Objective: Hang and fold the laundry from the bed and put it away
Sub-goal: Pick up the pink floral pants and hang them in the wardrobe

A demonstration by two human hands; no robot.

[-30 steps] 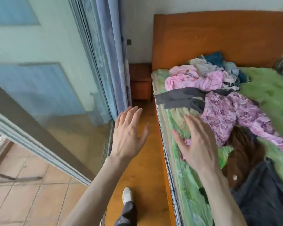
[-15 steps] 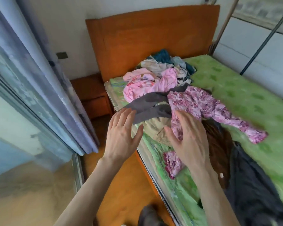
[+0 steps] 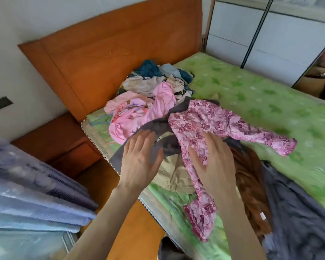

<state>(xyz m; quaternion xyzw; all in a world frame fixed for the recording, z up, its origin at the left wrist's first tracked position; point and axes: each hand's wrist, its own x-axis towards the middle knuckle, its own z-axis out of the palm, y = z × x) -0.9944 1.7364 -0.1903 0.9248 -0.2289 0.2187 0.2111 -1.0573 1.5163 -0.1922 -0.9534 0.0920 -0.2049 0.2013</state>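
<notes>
A heap of unfolded laundry (image 3: 158,102) lies on the green bed (image 3: 261,102), piled just below the wooden headboard (image 3: 120,53); nothing looks folded or hung yet, so the whole task seems to remain. Nearer than the headboard, the left hand (image 3: 139,162) hovers over a grey garment (image 3: 158,145), fingers straight and empty. The right hand (image 3: 212,162) is spread above a pink floral garment (image 3: 214,124), gripping nothing. Compared with a second ago, both hands have come forward over the pile.

Left hand (image 3: 139,162) and right hand (image 3: 215,162) reach forward, fingers straight, palms down
</notes>
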